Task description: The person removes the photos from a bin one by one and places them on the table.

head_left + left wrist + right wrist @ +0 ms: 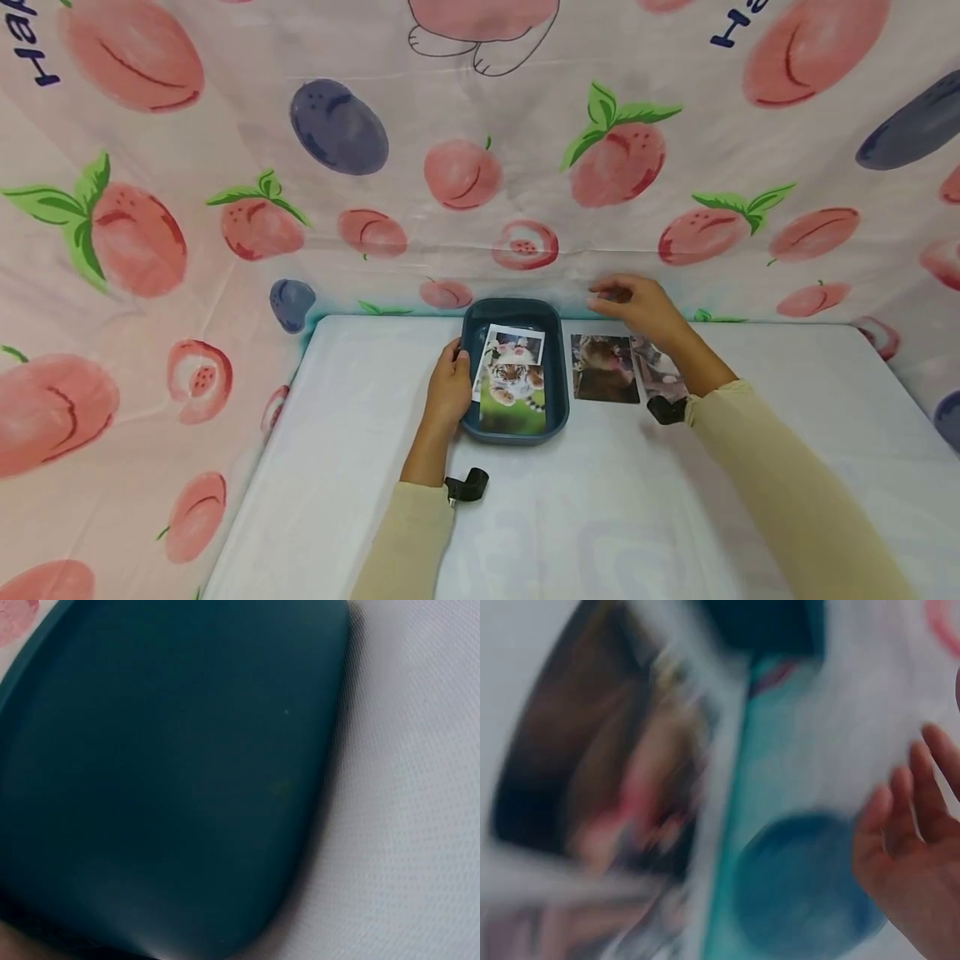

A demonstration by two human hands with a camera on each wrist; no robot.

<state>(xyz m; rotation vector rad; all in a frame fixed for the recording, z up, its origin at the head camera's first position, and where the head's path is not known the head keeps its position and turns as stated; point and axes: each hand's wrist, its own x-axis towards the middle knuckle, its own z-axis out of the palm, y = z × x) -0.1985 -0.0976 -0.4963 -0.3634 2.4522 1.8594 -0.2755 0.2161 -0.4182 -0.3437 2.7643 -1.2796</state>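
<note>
My left hand [448, 386] grips the left rim of a dark teal tray [555, 367], thumb over the edge. In the left wrist view the tray's smooth outer side [172, 772] fills most of the picture. Inside it, a photo of a tiger cub on green [512, 412] overlaps a white-bordered photo with pink flowers [517, 343]. My right hand [641, 310] is raised near the table's back edge, above and beyond two photos. In the right wrist view its fingers [901, 799] are loosely bent and hold nothing.
Right of the tray lie a dark brown photo [605, 371] and a greyish-pink photo [658, 371], the latter partly covered by my right forearm. The white table [585, 508] ends at a fruit-printed cloth [390, 275] hanging behind. Each wrist wears a black camera mount [468, 485].
</note>
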